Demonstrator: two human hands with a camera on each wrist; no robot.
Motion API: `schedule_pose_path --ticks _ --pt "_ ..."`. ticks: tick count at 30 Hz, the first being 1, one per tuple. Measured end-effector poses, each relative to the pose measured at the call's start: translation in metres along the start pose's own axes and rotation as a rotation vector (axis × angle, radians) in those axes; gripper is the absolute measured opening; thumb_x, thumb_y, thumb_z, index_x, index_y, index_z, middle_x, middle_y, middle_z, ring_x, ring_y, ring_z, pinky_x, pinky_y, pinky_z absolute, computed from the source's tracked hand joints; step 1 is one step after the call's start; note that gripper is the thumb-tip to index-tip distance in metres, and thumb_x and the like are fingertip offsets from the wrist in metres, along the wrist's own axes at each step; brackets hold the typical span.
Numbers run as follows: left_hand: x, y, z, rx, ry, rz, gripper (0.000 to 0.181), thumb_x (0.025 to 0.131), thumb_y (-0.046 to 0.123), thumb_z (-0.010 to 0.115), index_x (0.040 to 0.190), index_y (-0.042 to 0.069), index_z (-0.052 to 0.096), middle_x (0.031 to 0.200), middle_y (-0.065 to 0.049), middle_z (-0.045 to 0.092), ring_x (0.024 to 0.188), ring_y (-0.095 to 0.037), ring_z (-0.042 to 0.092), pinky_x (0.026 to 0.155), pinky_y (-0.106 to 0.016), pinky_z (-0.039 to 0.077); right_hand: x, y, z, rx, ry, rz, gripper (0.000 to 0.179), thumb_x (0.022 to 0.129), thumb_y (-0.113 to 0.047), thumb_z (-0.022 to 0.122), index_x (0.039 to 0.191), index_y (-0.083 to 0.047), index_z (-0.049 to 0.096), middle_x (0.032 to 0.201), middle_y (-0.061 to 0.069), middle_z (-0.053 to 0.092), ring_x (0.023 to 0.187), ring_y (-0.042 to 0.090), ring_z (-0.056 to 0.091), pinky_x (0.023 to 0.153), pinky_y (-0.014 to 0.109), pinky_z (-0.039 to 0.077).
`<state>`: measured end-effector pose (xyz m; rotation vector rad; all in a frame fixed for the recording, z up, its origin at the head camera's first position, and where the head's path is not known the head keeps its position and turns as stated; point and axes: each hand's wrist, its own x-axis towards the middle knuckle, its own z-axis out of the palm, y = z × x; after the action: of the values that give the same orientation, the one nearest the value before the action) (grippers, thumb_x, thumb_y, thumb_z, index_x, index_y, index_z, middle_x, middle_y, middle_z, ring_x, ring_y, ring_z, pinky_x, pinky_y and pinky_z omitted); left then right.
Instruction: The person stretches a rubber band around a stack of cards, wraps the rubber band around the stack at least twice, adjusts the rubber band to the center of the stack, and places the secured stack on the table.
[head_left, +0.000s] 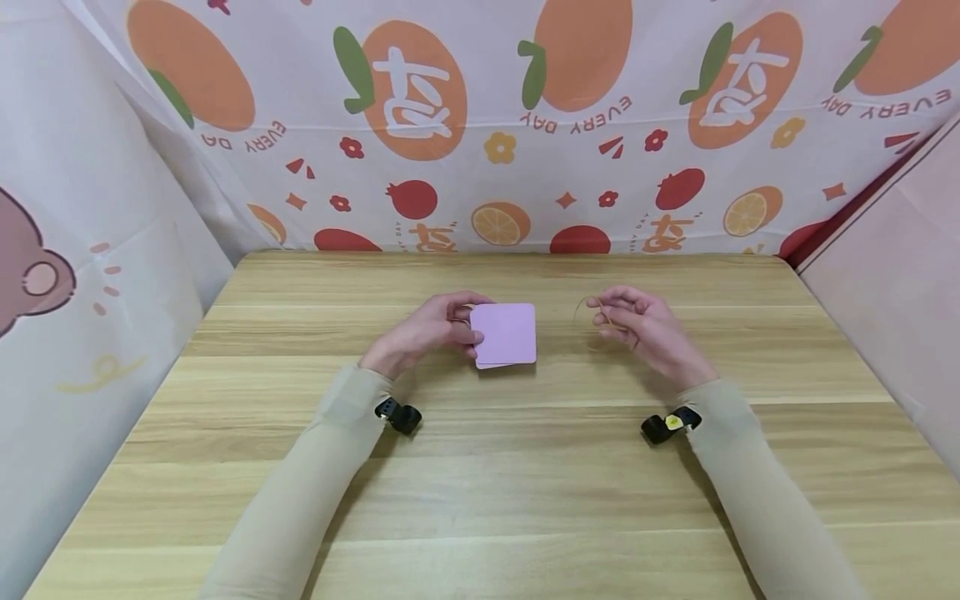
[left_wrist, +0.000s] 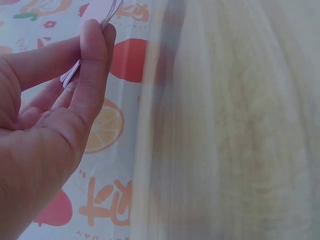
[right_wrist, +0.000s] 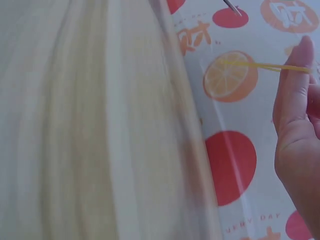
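Observation:
A small stack of lilac square cards [head_left: 506, 333] with rounded corners is held up over the table by my left hand [head_left: 431, 327]. The thumb lies on the near face and the fingers go behind the left edge. In the left wrist view several thin layers show along the cards' edge [left_wrist: 111, 12]. To the right, apart from the cards, my right hand [head_left: 643, 327] holds a thin yellow rubber band [right_wrist: 265, 65] at the fingertips. The band forms a loose loop that points left toward the cards.
Both hands are over a light wood-grain table [head_left: 495, 483]. A fruit-print cloth [head_left: 487, 167] hangs along its far edge, with a white cloth [head_left: 97, 250] on the left and a pale panel [head_left: 900, 242] on the right. Black wrist cameras sit on both sleeves.

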<state>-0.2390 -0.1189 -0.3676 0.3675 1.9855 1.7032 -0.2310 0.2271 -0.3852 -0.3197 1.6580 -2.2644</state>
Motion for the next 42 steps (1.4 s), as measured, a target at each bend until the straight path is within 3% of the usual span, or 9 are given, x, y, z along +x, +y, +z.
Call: schedule_pose_path --ticks 10,16,23,29,35,42 --pt "0.0 0.003 0.001 -0.011 0.009 0.02 0.05 0.09 -0.007 0.062 0.138 0.005 0.051 0.114 -0.018 0.065 0.085 -0.025 0.064 0.076 -0.037 0.057 0.011 0.001 0.023 0.084 0.022 -0.026 0.017 0.097 0.001 0.059 0.113 -0.002 0.064 0.12 0.013 0.066 0.085 0.016 0.068 0.062 0.023 0.057" --pt "0.002 0.003 0.001 -0.013 0.019 0.048 0.051 0.088 -0.01 0.062 0.136 0.002 0.052 0.11 -0.019 0.065 0.083 -0.023 0.063 0.074 -0.035 0.056 0.014 0.004 0.03 -0.013 0.02 -0.019 0.013 0.097 -0.012 0.063 0.108 -0.007 0.066 0.123 0.009 0.065 0.092 0.019 0.067 0.061 0.026 0.058" --pt "0.002 0.005 0.003 -0.011 0.03 0.048 0.049 0.088 -0.01 0.061 0.135 0.003 0.054 0.109 -0.018 0.065 0.083 -0.024 0.063 0.074 -0.037 0.056 0.016 0.01 0.044 -0.188 0.055 0.004 0.036 0.095 -0.028 0.067 0.122 -0.005 0.065 0.135 0.017 0.056 0.108 0.026 0.064 0.075 0.04 0.059" --pt "0.001 0.006 0.007 -0.023 0.028 0.046 0.05 0.088 -0.01 0.062 0.135 0.002 0.053 0.11 -0.019 0.065 0.083 -0.023 0.064 0.074 -0.036 0.057 0.016 0.017 0.065 -0.225 0.11 -0.024 0.048 0.092 -0.027 0.071 0.129 0.003 0.061 0.131 0.018 0.059 0.108 0.033 0.064 0.077 0.044 0.058" --pt "0.0 0.007 0.008 -0.019 0.031 0.041 0.049 0.088 -0.01 0.061 0.135 0.001 0.053 0.11 -0.019 0.065 0.084 -0.023 0.063 0.074 -0.036 0.056 0.014 0.018 0.076 -0.266 0.128 -0.075 0.042 0.093 -0.019 0.071 0.126 0.004 0.062 0.125 0.017 0.063 0.099 0.028 0.068 0.073 0.043 0.059" --pt "-0.002 0.01 0.012 0.052 -0.006 0.049 0.051 0.088 -0.008 0.062 0.137 0.003 0.053 0.115 -0.016 0.062 0.093 -0.024 0.06 0.078 -0.034 0.054 0.012 0.017 0.079 -0.301 0.129 -0.093 0.039 0.092 -0.017 0.072 0.125 0.003 0.064 0.123 0.016 0.064 0.095 0.024 0.068 0.074 0.043 0.059"
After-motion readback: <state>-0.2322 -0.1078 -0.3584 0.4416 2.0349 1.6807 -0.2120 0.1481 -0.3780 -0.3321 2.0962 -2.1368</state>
